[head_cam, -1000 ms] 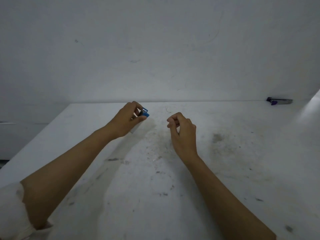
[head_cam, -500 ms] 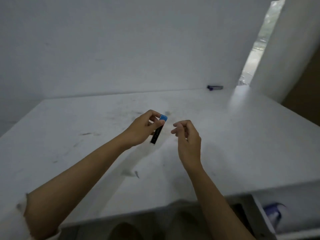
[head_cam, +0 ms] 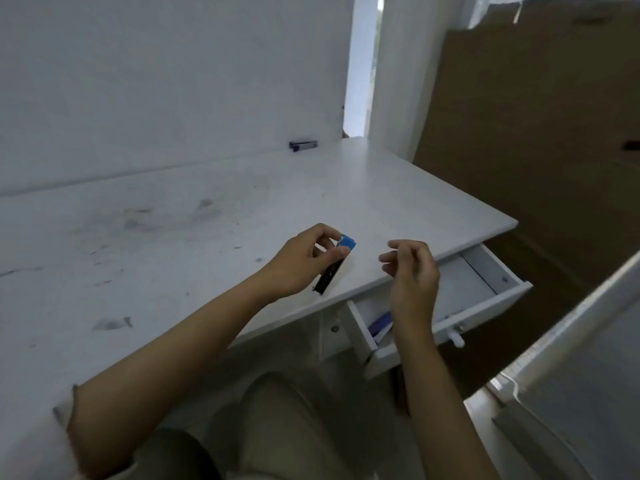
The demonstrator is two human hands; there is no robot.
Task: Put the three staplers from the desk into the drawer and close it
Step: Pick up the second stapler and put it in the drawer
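My left hand (head_cam: 304,263) grips a blue and black stapler (head_cam: 334,266) above the front right part of the white desk (head_cam: 173,244). Beside it my right hand (head_cam: 412,275) hovers empty with loosely curled fingers, over the desk's front edge and the open drawer (head_cam: 485,306). Inside the drawer a blue and white stapler (head_cam: 380,325) lies near the left wall, partly hidden by my right wrist. A purple stapler (head_cam: 303,145) rests at the desk's far edge against the wall.
A brown cardboard panel (head_cam: 536,133) stands to the right of the desk. A white appliance or cabinet edge (head_cam: 571,375) sits at the lower right. My knees (head_cam: 277,427) are under the desk front. The drawer has a white knob (head_cam: 456,337).
The view has swung right and down, which brings the open drawer into sight. My left hand has carried the blue stapler toward the desk's front right; my right hand has moved over the drawer.
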